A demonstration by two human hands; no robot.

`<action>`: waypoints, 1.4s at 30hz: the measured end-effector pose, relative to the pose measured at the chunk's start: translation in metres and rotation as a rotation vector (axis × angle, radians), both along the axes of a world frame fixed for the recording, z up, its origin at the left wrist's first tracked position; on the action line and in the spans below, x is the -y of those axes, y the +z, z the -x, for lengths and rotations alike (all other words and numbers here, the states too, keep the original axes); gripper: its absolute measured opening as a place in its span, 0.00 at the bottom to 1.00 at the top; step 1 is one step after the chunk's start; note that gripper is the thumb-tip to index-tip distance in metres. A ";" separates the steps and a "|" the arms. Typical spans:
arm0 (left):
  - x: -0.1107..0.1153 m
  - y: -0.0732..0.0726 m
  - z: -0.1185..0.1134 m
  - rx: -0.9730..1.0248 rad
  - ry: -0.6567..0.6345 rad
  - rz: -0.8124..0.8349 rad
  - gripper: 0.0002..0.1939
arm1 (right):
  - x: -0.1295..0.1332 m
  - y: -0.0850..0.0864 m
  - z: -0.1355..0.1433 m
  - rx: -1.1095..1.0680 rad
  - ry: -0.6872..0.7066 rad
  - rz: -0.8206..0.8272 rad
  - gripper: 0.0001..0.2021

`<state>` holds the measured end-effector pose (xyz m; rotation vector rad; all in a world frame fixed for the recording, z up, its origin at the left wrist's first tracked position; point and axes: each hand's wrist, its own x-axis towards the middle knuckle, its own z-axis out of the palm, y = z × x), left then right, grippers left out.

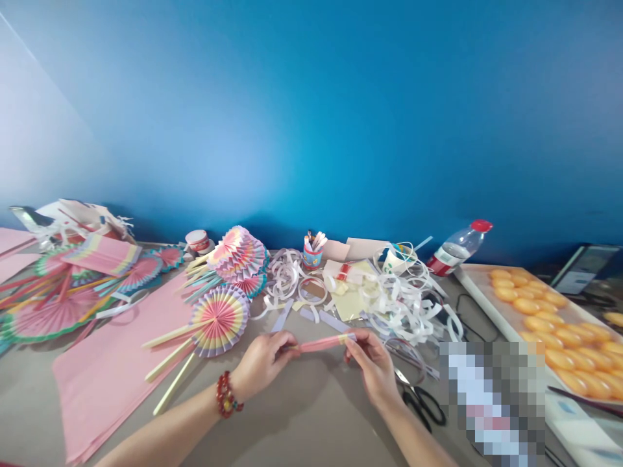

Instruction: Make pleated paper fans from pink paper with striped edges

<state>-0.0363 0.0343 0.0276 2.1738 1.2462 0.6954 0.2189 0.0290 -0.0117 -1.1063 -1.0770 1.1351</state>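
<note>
Background of the workspace, clock directions taken from the centre of view. A smooth blue wall point(389, 117) spans 9 through 12 to 3 o'clock — saturated at 12, washed pale by light between 9 and 10. A thin diagonal line point(48, 78) crosses it at 10. Below — a grey-brown tabletop point(335, 438), softly shadowed at 6.

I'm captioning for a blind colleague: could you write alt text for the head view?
The left hand and right hand hold a narrow pink strip between them above a grey table. Pink sheets and pleated fans lie to the left, curled white strips behind, scissors and a tray of orange ovals to the right.
</note>
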 end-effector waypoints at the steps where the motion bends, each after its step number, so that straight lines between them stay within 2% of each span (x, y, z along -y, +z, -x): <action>1: 0.000 0.001 0.000 0.013 -0.005 0.003 0.07 | 0.000 0.000 0.000 -0.009 -0.007 0.002 0.13; 4: -0.002 0.002 0.001 0.059 -0.010 -0.003 0.08 | 0.000 0.002 0.000 -0.051 -0.003 -0.010 0.12; 6: -0.003 0.003 0.004 0.105 0.022 -0.048 0.08 | 0.001 0.005 0.001 -0.087 0.056 -0.043 0.17; 8: -0.007 0.004 0.011 0.140 0.112 -0.141 0.08 | 0.003 0.008 0.003 -0.108 0.145 -0.076 0.22; 10: -0.013 0.007 0.021 0.135 0.232 -0.250 0.07 | 0.005 0.009 0.005 -0.107 0.211 -0.082 0.22; 12: -0.021 0.010 0.032 0.067 0.339 -0.343 0.09 | 0.006 0.007 0.007 -0.099 0.230 -0.051 0.19; 16: -0.034 0.011 0.045 -0.257 0.480 -0.404 0.23 | 0.006 0.004 0.008 -0.066 0.247 0.018 0.17; 18: -0.035 0.010 0.043 -0.368 0.464 -0.400 0.22 | 0.006 0.005 0.008 -0.037 0.252 0.040 0.18; 20: -0.033 0.010 0.037 -0.377 0.399 -0.416 0.18 | 0.007 0.007 0.008 0.002 0.248 0.049 0.19; 24: -0.024 0.017 0.025 -0.227 0.211 -0.400 0.15 | 0.009 0.011 0.010 0.118 0.257 0.049 0.18; 27: -0.020 0.025 0.031 -0.118 0.144 -0.324 0.12 | 0.008 0.009 0.011 0.200 0.270 0.046 0.17; 29: -0.023 0.032 0.050 -0.097 0.185 -0.277 0.11 | 0.006 0.006 0.011 0.231 0.289 0.041 0.17; 31: -0.032 0.041 0.084 -0.111 0.328 -0.266 0.10 | 0.005 0.003 0.011 0.254 0.315 0.039 0.17; 32: -0.037 0.046 0.106 -0.109 0.468 -0.270 0.10 | 0.004 0.001 0.011 0.271 0.327 0.038 0.18; 33: -0.044 0.051 0.130 -0.097 0.681 -0.275 0.09 | 0.004 -0.002 0.011 0.293 0.340 0.036 0.18; 37: -0.069 0.072 0.233 -0.111 1.107 -0.298 0.14 | 0.006 -0.007 0.012 0.382 0.376 0.029 0.16; 40: -0.083 0.080 0.287 -0.159 1.301 -0.202 0.16 | 0.006 -0.008 0.014 0.403 0.374 0.027 0.16; 42: -0.093 0.080 0.307 -0.195 1.349 -0.126 0.17 | 0.006 -0.007 0.016 0.404 0.363 0.028 0.16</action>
